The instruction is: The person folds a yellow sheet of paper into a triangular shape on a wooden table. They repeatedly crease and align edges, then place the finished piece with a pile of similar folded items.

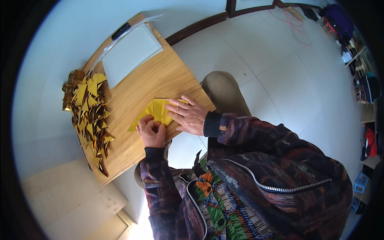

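Note:
A partly folded sheet of yellow paper (156,108) lies at the near edge of the wooden table (132,90), with crease lines across its middle. My left hand (151,131) has its fingertips bent together at the paper's lower left; whether they pinch its edge cannot be made out. Spread flat, my right hand (186,115) rests on the right part of the paper and hides it. Along the table's left side lies a heap of folded gold foil pieces (90,117), mostly pointed triangles.
A stack of white sheets (132,51) lies at the far end, beside clear plastic strips (111,48) and a black object (121,31). The wall borders the table's left side. My knee (223,90) is against its right edge. Pale wooden boards (72,192) stand lower left.

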Demonstrator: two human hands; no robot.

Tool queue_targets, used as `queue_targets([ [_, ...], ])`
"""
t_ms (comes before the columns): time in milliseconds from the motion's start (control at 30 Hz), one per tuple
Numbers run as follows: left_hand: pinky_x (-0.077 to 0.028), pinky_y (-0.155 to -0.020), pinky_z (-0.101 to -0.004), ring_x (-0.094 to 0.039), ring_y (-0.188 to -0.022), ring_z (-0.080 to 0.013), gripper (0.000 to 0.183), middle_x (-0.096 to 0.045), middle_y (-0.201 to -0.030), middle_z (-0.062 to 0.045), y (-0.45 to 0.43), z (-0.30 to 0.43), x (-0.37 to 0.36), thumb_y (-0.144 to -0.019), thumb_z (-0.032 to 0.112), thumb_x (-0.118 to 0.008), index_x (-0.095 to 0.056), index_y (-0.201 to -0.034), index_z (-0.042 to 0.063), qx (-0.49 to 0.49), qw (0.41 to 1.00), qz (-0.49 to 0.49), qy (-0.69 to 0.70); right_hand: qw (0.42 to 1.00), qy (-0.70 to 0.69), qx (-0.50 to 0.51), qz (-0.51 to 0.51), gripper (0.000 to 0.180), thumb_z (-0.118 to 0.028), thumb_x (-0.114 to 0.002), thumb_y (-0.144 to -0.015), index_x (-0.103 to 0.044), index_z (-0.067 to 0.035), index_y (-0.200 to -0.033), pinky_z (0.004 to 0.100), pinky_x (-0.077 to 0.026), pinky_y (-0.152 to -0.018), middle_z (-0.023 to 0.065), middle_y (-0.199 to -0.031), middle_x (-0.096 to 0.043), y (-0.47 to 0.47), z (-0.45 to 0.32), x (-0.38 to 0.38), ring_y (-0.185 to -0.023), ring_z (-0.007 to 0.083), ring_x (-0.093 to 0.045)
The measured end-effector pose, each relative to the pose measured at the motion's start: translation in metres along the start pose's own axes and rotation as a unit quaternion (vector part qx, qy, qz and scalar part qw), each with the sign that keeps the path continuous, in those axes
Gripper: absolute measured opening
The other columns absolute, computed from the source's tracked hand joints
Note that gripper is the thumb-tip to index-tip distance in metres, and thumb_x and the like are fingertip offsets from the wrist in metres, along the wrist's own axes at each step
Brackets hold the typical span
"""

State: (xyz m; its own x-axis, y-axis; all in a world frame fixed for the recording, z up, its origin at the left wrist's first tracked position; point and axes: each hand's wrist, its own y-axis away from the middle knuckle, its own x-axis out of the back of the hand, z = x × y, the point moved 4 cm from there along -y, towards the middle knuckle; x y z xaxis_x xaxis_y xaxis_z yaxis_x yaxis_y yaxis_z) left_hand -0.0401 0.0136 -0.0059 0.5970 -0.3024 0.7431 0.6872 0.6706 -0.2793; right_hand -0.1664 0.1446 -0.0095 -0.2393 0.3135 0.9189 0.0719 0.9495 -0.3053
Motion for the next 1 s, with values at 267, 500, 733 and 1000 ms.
queue_targets([
  [267,-0.028,-0.098,-0.0406,-0.051,-0.102,-0.0247,0.011,-0.057,-0.101,-0.009,0.0014,0.0003,0.0008,-0.066,0.01,-0.07,-0.06,-0.064,0.006,-0.007,1.0,-0.007,0.024,1.0,-0.006,-0.014,-0.019,0.068,-0.053,-0.053,-0.088,-0.046,-0.006,-0.136,0.0495,-0.008,-0.115,0.0085,-0.147,-0.036,0.0031,-0.0005,-0.0032,-0.142,0.024,-0.02],
  [500,-0.029,-0.097,-0.0407,-0.051,-0.1,-0.0259,0.011,-0.056,-0.102,-0.01,0.0013,0.0009,0.0009,-0.066,0.008,-0.07,-0.06,-0.064,0.005,0.0,1.0,-0.007,0.025,0.998,-0.008,-0.03,-0.048,0.074,-0.058,-0.054,-0.086,-0.043,-0.006,-0.137,0.0482,-0.011,-0.115,0.0081,-0.15,-0.03,0.002,0.0,-0.0032,-0.143,0.0233,-0.018],
  [733,-0.03,-0.095,-0.0399,-0.052,-0.099,-0.0255,0.009,-0.057,-0.1,-0.01,0.0012,0.0023,0.0011,-0.066,0.008,-0.069,-0.06,-0.065,0.006,-0.003,1.0,-0.001,0.026,0.999,-0.02,-0.025,-0.03,0.071,-0.055,-0.055,-0.086,-0.045,-0.006,-0.136,0.0486,-0.011,-0.115,0.0082,-0.148,-0.031,0.0008,0.001,-0.0011,-0.142,0.0235,-0.02],
  [1000,-0.027,-0.098,-0.0417,-0.053,-0.1,-0.0231,0.009,-0.058,-0.1,-0.008,0.0022,0.0027,0.001,-0.067,0.011,-0.069,-0.062,-0.066,0.006,0.012,1.0,0.003,0.014,0.999,-0.006,-0.016,-0.035,0.07,-0.055,-0.054,-0.087,-0.045,-0.006,-0.136,0.0489,-0.011,-0.114,0.0082,-0.148,-0.032,0.0014,0.0006,0.0023,-0.141,0.0237,-0.021],
])
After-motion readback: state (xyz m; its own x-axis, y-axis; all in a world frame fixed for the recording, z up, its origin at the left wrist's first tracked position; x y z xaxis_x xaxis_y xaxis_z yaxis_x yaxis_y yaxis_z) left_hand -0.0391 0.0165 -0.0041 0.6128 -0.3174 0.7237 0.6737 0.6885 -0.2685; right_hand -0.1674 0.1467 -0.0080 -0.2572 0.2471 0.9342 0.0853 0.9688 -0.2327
